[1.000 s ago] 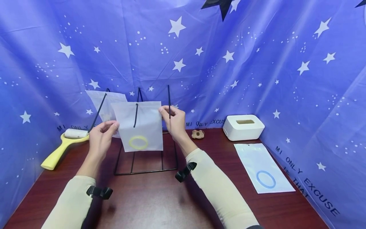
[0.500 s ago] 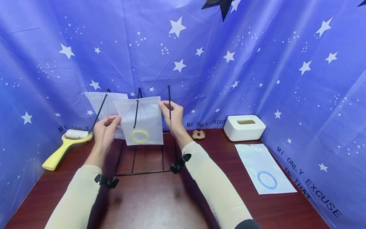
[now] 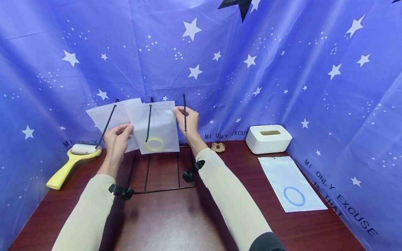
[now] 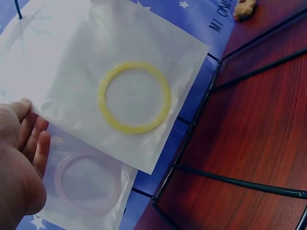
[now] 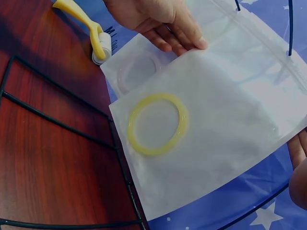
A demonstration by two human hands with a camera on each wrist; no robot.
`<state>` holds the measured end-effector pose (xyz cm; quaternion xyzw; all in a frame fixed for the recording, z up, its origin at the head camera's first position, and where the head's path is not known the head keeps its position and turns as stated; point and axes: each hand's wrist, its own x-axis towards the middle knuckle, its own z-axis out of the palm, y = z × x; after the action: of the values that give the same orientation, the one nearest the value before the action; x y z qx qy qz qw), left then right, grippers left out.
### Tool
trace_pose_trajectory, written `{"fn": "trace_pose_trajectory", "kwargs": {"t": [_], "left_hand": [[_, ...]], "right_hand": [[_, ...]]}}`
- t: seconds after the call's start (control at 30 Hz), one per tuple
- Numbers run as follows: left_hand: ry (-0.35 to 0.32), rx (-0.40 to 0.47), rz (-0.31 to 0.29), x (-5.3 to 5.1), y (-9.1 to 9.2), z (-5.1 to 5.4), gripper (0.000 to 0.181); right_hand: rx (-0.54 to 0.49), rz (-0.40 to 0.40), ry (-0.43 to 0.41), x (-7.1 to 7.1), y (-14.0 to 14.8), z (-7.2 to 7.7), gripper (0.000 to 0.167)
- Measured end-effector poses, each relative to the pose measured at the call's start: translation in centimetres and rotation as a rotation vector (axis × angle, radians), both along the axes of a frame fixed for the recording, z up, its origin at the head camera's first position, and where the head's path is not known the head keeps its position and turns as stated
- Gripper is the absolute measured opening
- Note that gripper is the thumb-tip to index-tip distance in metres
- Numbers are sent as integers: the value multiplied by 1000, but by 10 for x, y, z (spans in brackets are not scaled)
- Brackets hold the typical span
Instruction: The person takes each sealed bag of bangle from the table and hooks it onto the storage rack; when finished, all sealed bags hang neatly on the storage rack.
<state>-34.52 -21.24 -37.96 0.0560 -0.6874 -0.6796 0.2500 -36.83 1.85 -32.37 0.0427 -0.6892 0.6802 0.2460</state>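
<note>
A translucent white bag (image 3: 163,122) with a yellow ring (image 3: 154,144) inside hangs on the middle prong of a black wire rack (image 3: 166,189). My left hand (image 3: 116,144) pinches the bag's left edge between thumb and finger. At its upper right edge my right hand (image 3: 188,122) pinches it, behind the rack's right prong (image 3: 185,115). Another bag (image 3: 103,115) hangs on the left prong, partly behind the first; a pale pink ring (image 4: 88,184) shows through it in the left wrist view.
A yellow-handled lint roller (image 3: 67,167) lies at the left. Right of the rack are a small brown object (image 3: 218,147), a white tissue box (image 3: 268,139) and a flat white bag (image 3: 276,174) with a blue ring (image 3: 294,196). A starry blue curtain (image 3: 220,35) surrounds the table (image 3: 169,219).
The bag with the yellow ring has moved up and back along the middle prong, both hands moving with it. The bag on the left prong has tilted, its right side rising.
</note>
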Motion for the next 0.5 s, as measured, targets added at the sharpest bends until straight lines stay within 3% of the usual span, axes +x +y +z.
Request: {"fn": "trace_pose_trajectory", "kwargs": {"t": [0.3, 0.5], "left_hand": [[-20, 18, 4, 7, -2, 3, 26], [-29, -68, 7, 12, -5, 2, 30]], "right_hand": [[-56, 31, 0, -2, -1, -8, 15], [-67, 37, -4, -2, 0, -13, 14]]}}
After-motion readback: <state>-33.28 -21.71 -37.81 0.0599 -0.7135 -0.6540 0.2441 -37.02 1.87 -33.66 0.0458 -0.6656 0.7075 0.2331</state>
